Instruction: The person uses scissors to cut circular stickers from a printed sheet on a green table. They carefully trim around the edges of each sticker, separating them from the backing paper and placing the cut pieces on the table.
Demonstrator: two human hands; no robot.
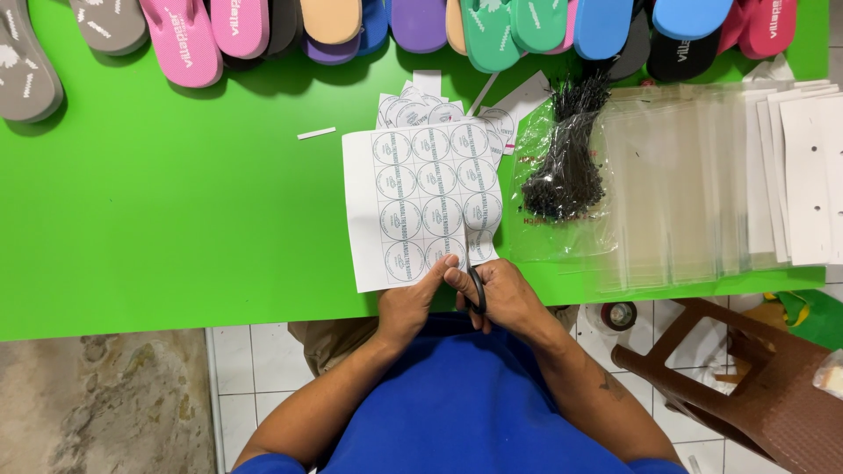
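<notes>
Sticker sheet [420,197], white with printed round labels, lies at near edge of green table [176,211], lower edge lifted by both hands. Left hand [411,303] pinches sheet's bottom edge, thumb on top. Right hand [502,294] closed round black scissors [477,290], blades seemingly entering paper, partly hidden. Cut label pieces [421,110] behind sheet; bundle of black tag fasteners [566,154] and clear bags [685,184] right; flip-flops [184,39] along far edge.
</notes>
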